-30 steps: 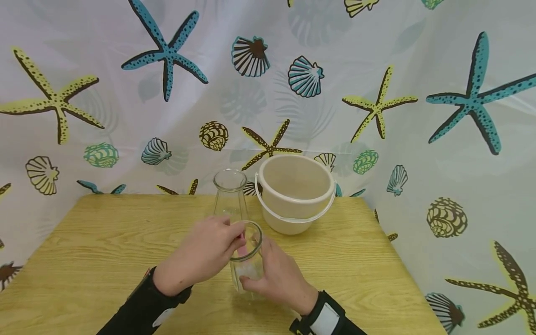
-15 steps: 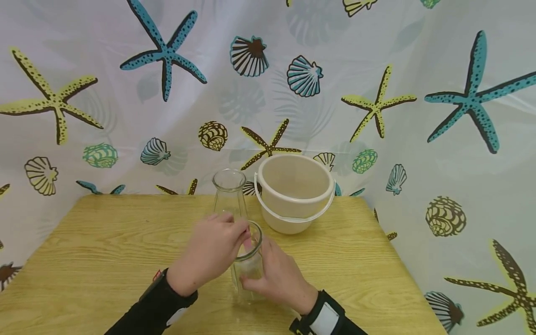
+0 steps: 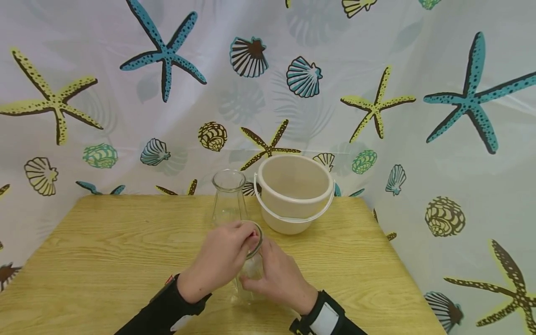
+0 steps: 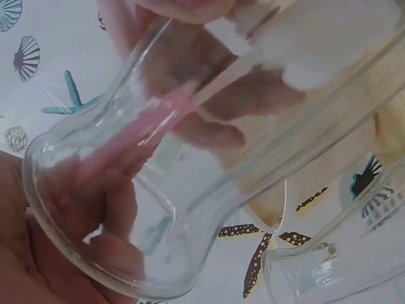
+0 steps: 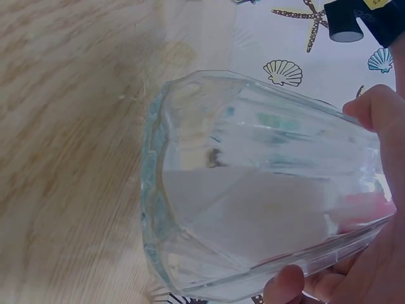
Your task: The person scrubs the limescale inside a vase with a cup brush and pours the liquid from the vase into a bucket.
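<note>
My right hand (image 3: 282,279) grips a clear glass carafe (image 3: 252,269) around its side, thumb toward me and fingers behind. The carafe stands near the middle of the table and flares at its mouth. My left hand (image 3: 222,253) reaches in over that mouth, fingers pinching the pink handle of a bottle brush (image 4: 139,130). Through the glass in the left wrist view, the brush's thin stem leads to a blurred white head inside the carafe. From the right wrist, the faceted base (image 5: 155,190) shows close over the wood, with pink near the neck.
A second glass carafe (image 3: 228,204) stands just behind the hands. To its right is a cream bucket (image 3: 289,211) with its handle hanging in front. The wooden table (image 3: 125,251) ends at a patterned curtain (image 3: 268,102) at the back and right.
My left hand has moved right and slightly lower, so the brush handle sits deeper in the carafe and its fingers enter the mouth. My right hand keeps its hold in place.
</note>
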Demonstrator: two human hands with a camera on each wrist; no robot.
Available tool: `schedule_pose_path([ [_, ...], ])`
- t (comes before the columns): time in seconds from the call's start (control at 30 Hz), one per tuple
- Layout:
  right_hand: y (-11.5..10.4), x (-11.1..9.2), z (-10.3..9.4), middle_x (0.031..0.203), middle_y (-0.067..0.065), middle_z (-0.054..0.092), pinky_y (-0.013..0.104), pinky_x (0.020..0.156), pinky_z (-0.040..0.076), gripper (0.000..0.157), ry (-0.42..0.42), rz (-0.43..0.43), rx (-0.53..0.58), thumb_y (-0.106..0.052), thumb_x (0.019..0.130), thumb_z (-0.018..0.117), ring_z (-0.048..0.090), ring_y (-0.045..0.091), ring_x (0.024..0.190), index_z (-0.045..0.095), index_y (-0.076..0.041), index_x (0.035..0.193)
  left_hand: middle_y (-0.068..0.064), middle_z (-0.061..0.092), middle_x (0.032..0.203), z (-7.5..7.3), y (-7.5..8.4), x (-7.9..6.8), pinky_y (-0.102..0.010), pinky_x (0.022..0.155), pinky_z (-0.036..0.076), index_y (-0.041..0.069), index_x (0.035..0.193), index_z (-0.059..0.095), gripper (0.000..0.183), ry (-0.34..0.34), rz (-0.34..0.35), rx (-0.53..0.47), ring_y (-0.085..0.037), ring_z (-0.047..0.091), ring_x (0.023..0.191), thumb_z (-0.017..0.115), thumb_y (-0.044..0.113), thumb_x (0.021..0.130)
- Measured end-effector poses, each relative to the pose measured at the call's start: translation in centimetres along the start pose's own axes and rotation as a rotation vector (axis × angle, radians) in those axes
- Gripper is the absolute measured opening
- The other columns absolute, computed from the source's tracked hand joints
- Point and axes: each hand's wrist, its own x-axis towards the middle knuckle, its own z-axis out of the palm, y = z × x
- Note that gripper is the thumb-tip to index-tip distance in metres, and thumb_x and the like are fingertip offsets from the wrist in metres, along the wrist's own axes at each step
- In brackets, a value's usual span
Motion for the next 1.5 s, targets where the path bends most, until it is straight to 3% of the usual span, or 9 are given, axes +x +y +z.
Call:
schedule_pose_path([
  [0.2, 0.0, 0.0, 0.1, 0.115, 0.0, 0.052, 0.034, 0.066, 0.052, 0.089, 0.0, -0.009, 0.001, -0.053, 0.072, 0.068, 0.05, 0.009, 0.091, 0.03, -0.016, 0.142, 0.01, 0.053, 0.074, -0.8, 0.2, -0.1, -0.024, 0.053, 0.044, 0.018, 0.085, 0.06, 0.008, -0.046, -0.059, -0.078, -0.004, 0.046, 0.062, 0.064, 0.014, 0.091],
  [0.4, 0.0, -0.1, 0.1, 0.121, 0.002, 0.051, 0.038, 0.071, 0.053, 0.094, -0.008, -0.014, 0.01, -0.056, 0.072, 0.068, 0.05, 0.01, 0.098, 0.025, -0.016, 0.145, 0.011, 0.052, 0.069, -1.6, -0.1, -0.1, -0.023, 0.05, 0.043, 0.018, 0.083, 0.058, 0.012, -0.095, -0.063, -0.009, -0.003, 0.047, 0.059, 0.062, 0.012, 0.092],
  [0.63, 0.0, 0.1, 0.1, 0.112, 0.0, 0.053, 0.036, 0.066, 0.053, 0.089, 0.027, -0.028, 0.01, -0.054, 0.069, 0.071, 0.052, 0.011, 0.091, 0.033, -0.014, 0.138, 0.008, 0.048, 0.059, -2.0, -0.3, 0.1, -0.024, 0.042, 0.037, 0.015, 0.077, 0.057, 0.015, -0.019, 0.03, 0.176, -0.008, 0.043, 0.051, 0.068, 0.016, 0.088],
  [0.8, 0.1, 0.1, 0.1, 0.112, 0.0, 0.053, 0.037, 0.067, 0.054, 0.089, 0.046, -0.035, 0.005, -0.052, 0.067, 0.072, 0.052, 0.011, 0.091, 0.034, -0.014, 0.138, 0.007, 0.044, 0.057, -1.2, -0.6, 0.0, -0.025, 0.04, 0.033, 0.015, 0.077, 0.056, 0.016, 0.031, 0.036, 0.2, -0.008, 0.041, 0.049, 0.068, 0.017, 0.088],
  [1.17, 0.2, -0.1, 0.0, 0.113, 0.001, 0.052, 0.037, 0.066, 0.053, 0.09, 0.006, 0.004, 0.005, -0.055, 0.069, 0.07, 0.051, 0.012, 0.09, 0.034, -0.01, 0.138, 0.009, 0.05, 0.067, 0.3, -0.1, 0.0, -0.024, 0.048, 0.04, 0.017, 0.08, 0.059, 0.012, 0.043, -0.032, 0.015, -0.005, 0.044, 0.059, 0.065, 0.016, 0.09],
  [1.5, 0.2, -0.1, 0.0, 0.112, 0.0, 0.052, 0.034, 0.064, 0.052, 0.089, 0.014, -0.006, 0.035, -0.053, 0.07, 0.07, 0.051, 0.01, 0.088, 0.031, -0.014, 0.14, 0.01, 0.051, 0.071, -1.2, 0.1, -0.1, -0.024, 0.051, 0.042, 0.015, 0.086, 0.061, 0.007, -0.034, -0.093, -0.108, -0.004, 0.044, 0.06, 0.062, 0.016, 0.093],
])
